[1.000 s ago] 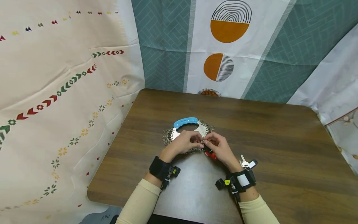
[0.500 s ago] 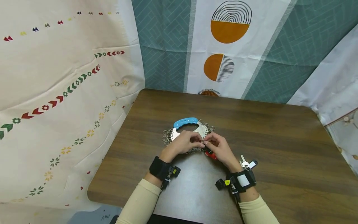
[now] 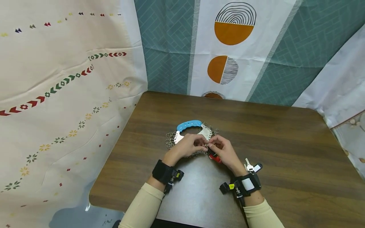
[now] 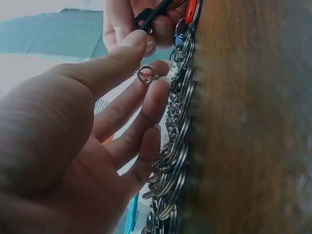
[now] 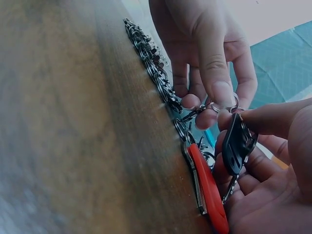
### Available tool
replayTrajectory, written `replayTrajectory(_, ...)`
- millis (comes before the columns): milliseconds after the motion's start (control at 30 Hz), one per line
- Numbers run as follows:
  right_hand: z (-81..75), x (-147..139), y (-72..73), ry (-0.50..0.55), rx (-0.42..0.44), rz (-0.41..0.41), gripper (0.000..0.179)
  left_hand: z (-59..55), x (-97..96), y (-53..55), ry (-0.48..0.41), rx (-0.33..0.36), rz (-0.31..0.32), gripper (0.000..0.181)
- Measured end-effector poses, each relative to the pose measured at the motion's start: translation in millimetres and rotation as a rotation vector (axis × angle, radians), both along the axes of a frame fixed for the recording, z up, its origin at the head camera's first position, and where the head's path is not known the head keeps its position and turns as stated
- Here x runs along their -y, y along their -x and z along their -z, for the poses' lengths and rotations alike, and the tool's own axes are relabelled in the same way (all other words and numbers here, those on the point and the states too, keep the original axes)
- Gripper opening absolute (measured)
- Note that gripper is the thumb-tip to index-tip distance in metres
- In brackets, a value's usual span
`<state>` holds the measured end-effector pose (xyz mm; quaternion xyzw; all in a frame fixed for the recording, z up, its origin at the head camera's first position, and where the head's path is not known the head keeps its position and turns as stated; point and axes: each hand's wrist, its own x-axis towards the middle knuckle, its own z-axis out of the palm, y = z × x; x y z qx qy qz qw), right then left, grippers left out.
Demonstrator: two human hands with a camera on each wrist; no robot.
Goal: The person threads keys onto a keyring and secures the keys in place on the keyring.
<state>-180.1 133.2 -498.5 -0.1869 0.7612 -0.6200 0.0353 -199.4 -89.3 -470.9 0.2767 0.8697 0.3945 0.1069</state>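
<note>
A white metal key-holder plate (image 3: 206,133) with a blue handle (image 3: 189,124) lies on the table, many split rings (image 3: 171,139) hanging along its edge. My left hand (image 3: 190,144) is over its front edge. Thumb and fingers there pinch a small split ring (image 4: 147,76), joined by a clasp to the row. Close beside it, my right hand (image 3: 225,151) pinches a flat black tag (image 5: 236,146) with a jagged metal key edge below. The tag's top touches the ring; whether it is threaded on, I cannot tell. A red-bodied metal piece (image 5: 208,189) hangs below the right fingers.
A silver key (image 3: 248,166) and a black tag with a white label (image 3: 257,167) sit by the right wristband (image 3: 247,184). A grey mat (image 3: 199,193) lies before me on the wooden table (image 3: 285,148). Patterned cloths hang behind and left.
Both hands stay at the same place, with only tiny finger shifts. The patterned cloth at the left sways.
</note>
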Motion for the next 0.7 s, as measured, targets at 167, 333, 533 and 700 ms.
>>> replayTrajectory(167, -0.7, 0.5, -1.5, 0.0, 0.005, -0.008, 0.008, 1.9, 0.6, -1.7, -0.007, -0.016, -0.004, 0.02)
replayTrajectory(333, -0.8, 0.5, -2.0, -0.007, 0.007, -0.015, 0.008, 2.6, 0.8, -2.6, -0.005, -0.01, -0.011, 0.018)
replayTrajectory(533, -1.1, 0.0, -2.3, -0.015, 0.001, -0.026, 0.007, 2.5, 0.7, -2.8, -0.011, -0.014, -0.013, 0.016)
replayTrajectory(700, -1.7, 0.1, -2.7, -0.025, 0.009, -0.021, 0.007, 2.5, 0.4, -3.0, -0.005, -0.015, -0.017, 0.016)
